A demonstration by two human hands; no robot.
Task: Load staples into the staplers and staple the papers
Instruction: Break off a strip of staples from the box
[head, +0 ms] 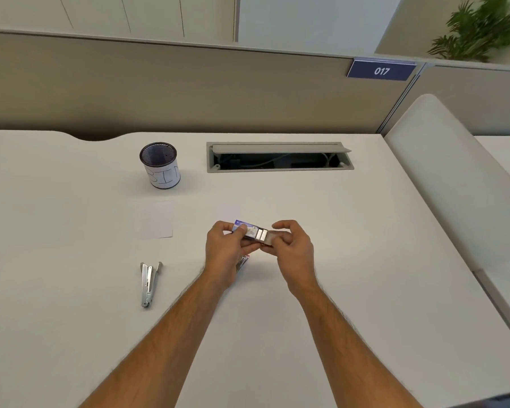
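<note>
- My left hand (223,248) pinches the staple box (249,229) above the surface (71,319); my right hand (293,248) grips its slid-out tray.
- The open stapler (148,282) lies near left, well apart; papers (157,220) lie beyond it.

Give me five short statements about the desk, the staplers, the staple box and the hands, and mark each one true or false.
1. The left hand and the right hand both hold the staple box. True.
2. The silver stapler lies on the desk, left of both hands. True.
3. The mesh cup lies tipped over on its side. False: it stands upright.
4. The staple box is closed. False: its tray is slid out, with rows of staples showing.
5. A sheet of paper lies between the mesh cup and the silver stapler. True.
</note>
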